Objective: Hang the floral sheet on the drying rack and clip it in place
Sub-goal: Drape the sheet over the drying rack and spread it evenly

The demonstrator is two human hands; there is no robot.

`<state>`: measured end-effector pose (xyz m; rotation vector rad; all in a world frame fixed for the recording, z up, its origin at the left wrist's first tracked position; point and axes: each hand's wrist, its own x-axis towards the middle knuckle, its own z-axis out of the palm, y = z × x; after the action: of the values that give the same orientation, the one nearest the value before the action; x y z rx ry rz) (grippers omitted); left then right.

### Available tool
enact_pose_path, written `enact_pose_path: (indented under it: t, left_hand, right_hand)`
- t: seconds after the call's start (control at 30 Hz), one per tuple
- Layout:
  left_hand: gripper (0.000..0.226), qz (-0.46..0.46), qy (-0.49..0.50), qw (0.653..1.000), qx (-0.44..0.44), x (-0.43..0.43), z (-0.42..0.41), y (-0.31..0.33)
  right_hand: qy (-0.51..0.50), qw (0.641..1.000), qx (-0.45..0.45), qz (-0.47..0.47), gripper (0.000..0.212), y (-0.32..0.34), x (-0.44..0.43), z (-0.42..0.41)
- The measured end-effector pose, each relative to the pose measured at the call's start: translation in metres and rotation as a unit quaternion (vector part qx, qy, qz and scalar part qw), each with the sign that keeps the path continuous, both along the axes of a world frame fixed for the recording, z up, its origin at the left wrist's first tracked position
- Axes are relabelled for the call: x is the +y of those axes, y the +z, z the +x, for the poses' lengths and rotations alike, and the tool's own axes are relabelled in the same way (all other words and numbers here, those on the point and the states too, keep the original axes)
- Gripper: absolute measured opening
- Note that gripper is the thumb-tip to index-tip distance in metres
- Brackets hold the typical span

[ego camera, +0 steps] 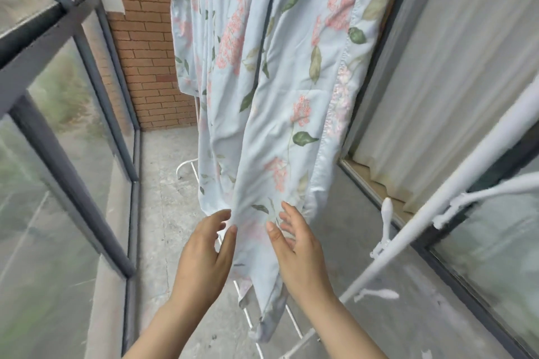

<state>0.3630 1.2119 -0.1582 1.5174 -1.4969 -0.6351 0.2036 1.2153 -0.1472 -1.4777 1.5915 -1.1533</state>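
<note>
Flanking the lower folds of the floral sheet (pixel 277 96), the left hand (pixel 204 256) and right hand (pixel 300 253) are held open, fingers loosely extended, tips touching the cloth; nothing is gripped. Sheet is hung from above, alongside the white drying rack (pixel 466 181), its hem close to the concrete floor (pixel 175 183). A white clip (pixel 385 213) is seen on the slanted rack tube, right. Brick wall (pixel 140 38) is noted behind.

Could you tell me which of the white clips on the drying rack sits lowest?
The sideways clip, near the lower end of the slanted bar; the upright clip sits higher up that bar.
</note>
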Motion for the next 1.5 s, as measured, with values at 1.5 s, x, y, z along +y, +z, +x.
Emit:
enact_pose_path:
  t: [1.5]
  left_hand:
    - [0.028, 0.083, 0.176, 0.981, -0.007, 0.189, -0.206, -0.086]
  right_hand:
    - [0.184, 0.982, -0.012, 0.042, 0.017, -0.087, 0.131, -0.207]
